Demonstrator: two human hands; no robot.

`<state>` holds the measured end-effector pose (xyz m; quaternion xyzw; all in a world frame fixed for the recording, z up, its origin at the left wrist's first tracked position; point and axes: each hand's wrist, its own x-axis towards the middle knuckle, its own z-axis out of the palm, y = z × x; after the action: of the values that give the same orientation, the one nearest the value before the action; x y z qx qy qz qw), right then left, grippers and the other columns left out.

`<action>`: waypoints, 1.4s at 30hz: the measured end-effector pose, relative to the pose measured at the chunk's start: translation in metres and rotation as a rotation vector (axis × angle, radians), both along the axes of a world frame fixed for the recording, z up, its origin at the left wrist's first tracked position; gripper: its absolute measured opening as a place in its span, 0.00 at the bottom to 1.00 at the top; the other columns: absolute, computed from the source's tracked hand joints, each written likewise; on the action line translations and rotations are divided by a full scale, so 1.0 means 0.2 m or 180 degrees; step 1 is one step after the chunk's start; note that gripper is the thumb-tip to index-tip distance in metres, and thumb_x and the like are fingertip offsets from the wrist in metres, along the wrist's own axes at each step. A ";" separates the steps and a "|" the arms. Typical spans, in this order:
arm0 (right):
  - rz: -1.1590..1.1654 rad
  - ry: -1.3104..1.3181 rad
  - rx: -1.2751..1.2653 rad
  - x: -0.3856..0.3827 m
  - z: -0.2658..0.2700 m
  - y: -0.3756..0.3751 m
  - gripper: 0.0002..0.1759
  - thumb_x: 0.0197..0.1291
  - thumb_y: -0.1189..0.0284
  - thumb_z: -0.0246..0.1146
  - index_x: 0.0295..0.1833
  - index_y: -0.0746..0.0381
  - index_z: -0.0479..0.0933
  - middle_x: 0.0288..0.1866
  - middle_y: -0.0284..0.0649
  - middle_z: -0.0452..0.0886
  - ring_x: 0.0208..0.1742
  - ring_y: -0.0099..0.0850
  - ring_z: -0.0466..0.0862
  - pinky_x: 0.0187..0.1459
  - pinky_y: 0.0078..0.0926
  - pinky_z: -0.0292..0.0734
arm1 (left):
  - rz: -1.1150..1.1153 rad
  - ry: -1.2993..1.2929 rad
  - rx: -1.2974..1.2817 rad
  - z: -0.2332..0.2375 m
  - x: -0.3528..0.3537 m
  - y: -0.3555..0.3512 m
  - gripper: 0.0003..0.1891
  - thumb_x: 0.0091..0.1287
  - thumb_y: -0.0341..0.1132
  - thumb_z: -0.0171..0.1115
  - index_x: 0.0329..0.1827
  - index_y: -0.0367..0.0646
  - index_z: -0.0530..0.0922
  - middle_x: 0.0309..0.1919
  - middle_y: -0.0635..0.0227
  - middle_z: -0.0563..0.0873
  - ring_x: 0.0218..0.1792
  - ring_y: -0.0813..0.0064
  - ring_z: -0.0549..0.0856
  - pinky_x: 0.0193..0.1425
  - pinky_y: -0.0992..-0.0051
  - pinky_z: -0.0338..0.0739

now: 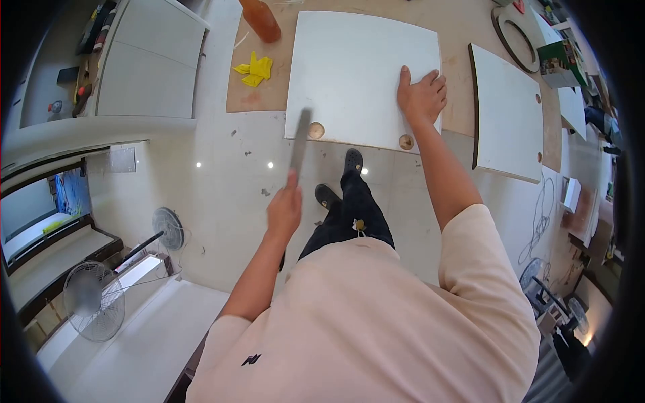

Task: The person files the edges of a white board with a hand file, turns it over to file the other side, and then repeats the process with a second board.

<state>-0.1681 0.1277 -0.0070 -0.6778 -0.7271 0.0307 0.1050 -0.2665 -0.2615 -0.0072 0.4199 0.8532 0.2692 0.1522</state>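
In the head view a white panel [359, 74] lies on the brown worktop, with two round holes near its front edge. My left hand [285, 209] is closed around the handle of a long flat file [302, 138]. The file points away from me, and its far end overlaps the panel's front left corner beside the left hole [316, 130]. My right hand [423, 97] lies flat on the panel near its right edge, thumb and fingers apart.
Yellow gloves [254, 69] and an orange bottle [261, 21] sit left of the panel on the brown worktop [252, 99]. To the right lies a second white panel [507, 111] with dark edging. Standing fans [94, 301] are at the lower left.
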 end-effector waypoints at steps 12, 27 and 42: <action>0.0056 0.0094 -0.0112 0.04 0.01 0.01 0.54 0.69 0.35 0.47 0.81 0.71 0.53 0.81 0.61 0.55 0.81 0.53 0.54 0.79 0.51 0.47 | 0.0220 -0.0184 -0.0223 0.06 -0.05 -0.06 0.30 0.75 0.36 0.60 0.80 0.57 0.65 0.26 0.52 0.83 0.29 0.48 0.84 0.35 0.52 0.77; 0.0065 0.0035 -0.0047 0.02 0.03 0.02 0.54 0.68 0.34 0.48 0.80 0.72 0.56 0.80 0.63 0.55 0.81 0.55 0.55 0.79 0.51 0.49 | 0.0028 -0.0149 -0.0032 0.03 -0.15 0.08 0.29 0.76 0.39 0.58 0.80 0.57 0.65 0.26 0.51 0.83 0.30 0.48 0.83 0.37 0.54 0.78; 0.0121 0.0015 -0.0130 0.04 0.02 -0.01 0.55 0.68 0.33 0.48 0.80 0.72 0.54 0.80 0.65 0.54 0.81 0.57 0.55 0.79 0.52 0.49 | -0.0086 0.0075 0.0133 0.00 -0.21 0.37 0.30 0.75 0.37 0.60 0.80 0.57 0.66 0.27 0.52 0.83 0.30 0.49 0.84 0.37 0.54 0.78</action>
<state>-0.1601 0.1258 -0.0032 -0.6658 -0.7388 0.0491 0.0923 -0.3085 -0.1884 -0.0080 0.4376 0.8434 0.2799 0.1369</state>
